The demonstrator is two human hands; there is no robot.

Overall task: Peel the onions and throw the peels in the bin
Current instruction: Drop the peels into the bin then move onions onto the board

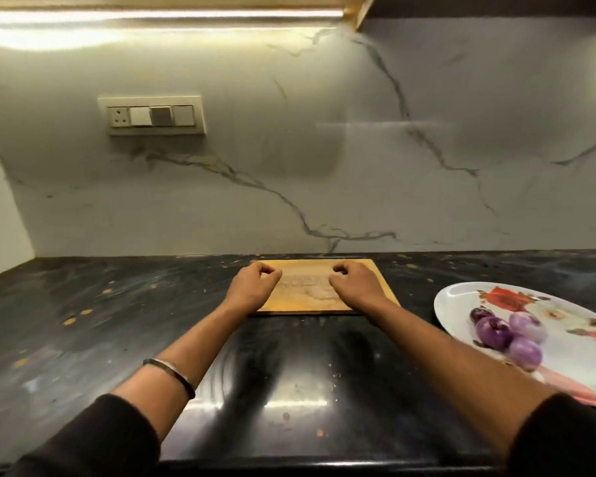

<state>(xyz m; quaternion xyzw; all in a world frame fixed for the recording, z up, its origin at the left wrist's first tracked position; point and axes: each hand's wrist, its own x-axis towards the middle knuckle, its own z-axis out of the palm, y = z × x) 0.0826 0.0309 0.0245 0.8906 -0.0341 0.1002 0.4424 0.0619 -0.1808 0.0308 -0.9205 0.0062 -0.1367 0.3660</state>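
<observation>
Several purple onions (508,333) lie together on a white floral plate (461,301) at the right of the dark counter. A wooden cutting board (307,287) sits by the wall, in the middle. My left hand (253,285) rests on the board's left part with its fingers curled under, holding nothing that I can see. My right hand (353,284) lies on the board's right part the same way, fingers curled, nothing visible in it. Both hands are well left of the onions. No bin is in view.
The black stone counter (117,321) stretches left and toward me, with small specks and peel bits scattered on it. A marble backsplash rises behind the board, with a socket and switch panel (152,116) up on the left. The plate overhangs the frame's right edge.
</observation>
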